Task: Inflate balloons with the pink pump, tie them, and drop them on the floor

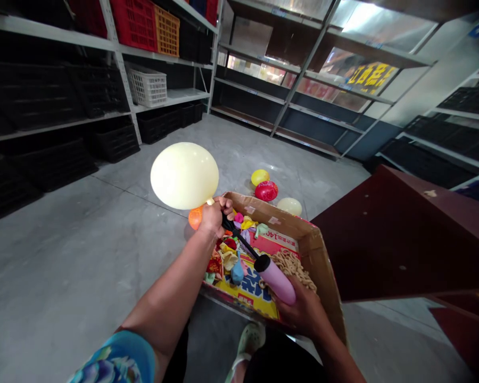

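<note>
My left hand (215, 215) is closed around the neck of an inflated pale yellow balloon (184, 175), where it meets the black nozzle end of a hand balloon pump (277, 279). The pump's pink body sits in the grip of my right hand (303, 308), and its black rod is drawn out between the two hands. Below them is an open cardboard box (317, 250). Uninflated balloons (228, 258) in many colours lie in its left part. A heap of beige strings or bands (293, 266), whose exact kind I cannot tell, lies at the right.
On the floor beyond the box rest a yellow balloon (260, 177), a red balloon (266, 190) and a white balloon (289, 206). An orange balloon (195, 218) is by the box's left side. A dark red board (399, 239) stands at right. Shelves with crates (147, 85) line the walls.
</note>
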A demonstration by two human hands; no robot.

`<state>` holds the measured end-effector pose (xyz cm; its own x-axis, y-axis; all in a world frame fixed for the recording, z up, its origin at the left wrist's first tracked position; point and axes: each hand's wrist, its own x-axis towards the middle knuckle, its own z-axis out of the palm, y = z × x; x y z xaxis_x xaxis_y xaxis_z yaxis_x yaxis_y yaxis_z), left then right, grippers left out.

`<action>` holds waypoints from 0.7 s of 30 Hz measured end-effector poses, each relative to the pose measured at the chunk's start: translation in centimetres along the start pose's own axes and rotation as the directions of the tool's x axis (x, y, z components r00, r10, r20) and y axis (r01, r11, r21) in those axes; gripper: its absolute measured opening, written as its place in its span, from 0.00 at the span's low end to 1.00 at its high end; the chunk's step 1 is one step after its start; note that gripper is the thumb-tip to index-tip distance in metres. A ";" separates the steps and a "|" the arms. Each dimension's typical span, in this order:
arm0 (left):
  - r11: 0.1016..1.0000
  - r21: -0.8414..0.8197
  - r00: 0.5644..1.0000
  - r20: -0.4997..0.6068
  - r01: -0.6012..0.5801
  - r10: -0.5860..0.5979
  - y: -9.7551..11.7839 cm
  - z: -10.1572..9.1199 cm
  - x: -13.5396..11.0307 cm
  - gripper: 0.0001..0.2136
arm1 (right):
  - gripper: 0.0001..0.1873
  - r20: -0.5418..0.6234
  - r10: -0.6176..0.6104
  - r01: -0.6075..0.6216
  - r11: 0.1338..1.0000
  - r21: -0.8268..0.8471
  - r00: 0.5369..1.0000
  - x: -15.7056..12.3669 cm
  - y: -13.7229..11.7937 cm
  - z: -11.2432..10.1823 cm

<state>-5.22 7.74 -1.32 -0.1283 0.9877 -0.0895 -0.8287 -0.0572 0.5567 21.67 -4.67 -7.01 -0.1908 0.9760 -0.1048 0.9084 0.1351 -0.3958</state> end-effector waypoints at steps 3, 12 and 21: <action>0.999 0.001 0.999 0.015 0.036 -0.036 -1.1 0.5 -0.5 0.09 | 0.14 -0.033 -0.020 0.020 1.000 0.000 0.999 0.9 -2.2 0.1; 0.995 0.018 0.996 0.015 0.093 -0.093 -2.1 1.0 -0.9 0.09 | 0.15 -0.054 -0.010 0.013 0.998 0.059 0.998 2.7 -5.7 0.3; 1.000 -0.007 1.000 -0.013 0.011 -0.012 0.3 -0.1 0.3 0.09 | 0.17 0.037 -0.052 0.049 0.996 0.078 0.998 0.4 -0.2 -0.4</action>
<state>-5.57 7.97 -1.24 -0.1259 0.9863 -0.1067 -0.8340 -0.0470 0.5498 21.57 -4.28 -6.64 -0.2513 0.9607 -0.1176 0.8661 0.1689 -0.4705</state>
